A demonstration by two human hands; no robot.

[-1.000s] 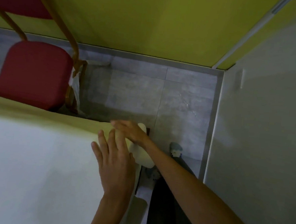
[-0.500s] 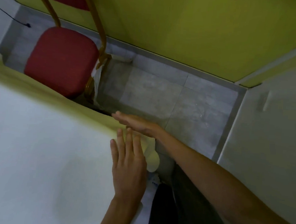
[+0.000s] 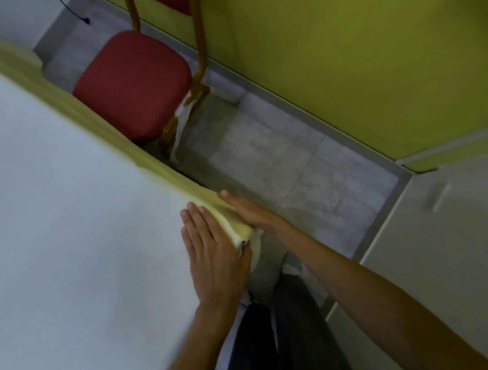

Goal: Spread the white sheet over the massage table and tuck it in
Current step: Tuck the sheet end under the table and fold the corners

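Observation:
The white sheet [image 3: 70, 216] lies smooth over the massage table and fills the left half of the view. Its far edge looks yellowish under the wall's light. At the table's near right corner my left hand [image 3: 214, 255] lies flat on top of the sheet, fingers together, thumb curled over the corner edge. My right hand [image 3: 246, 211] presses flat against the sheet on the table's far side, just past that corner, fingers straight and pointing left. A fold of sheet [image 3: 234, 227] bulges between the two hands at the corner.
A red padded chair [image 3: 134, 81] with a golden frame stands close behind the table's far edge. Grey floor tiles [image 3: 296, 165] run to a yellow-green wall [image 3: 333, 46]. A pale wall [image 3: 434, 256] is at the right. My dark trousers and shoe [image 3: 290, 264] are below the corner.
The view has swung left and down, showing more chair. My left hand slid toward the corner and its thumb now hooks the edge. My right hand stays pressed on the side.

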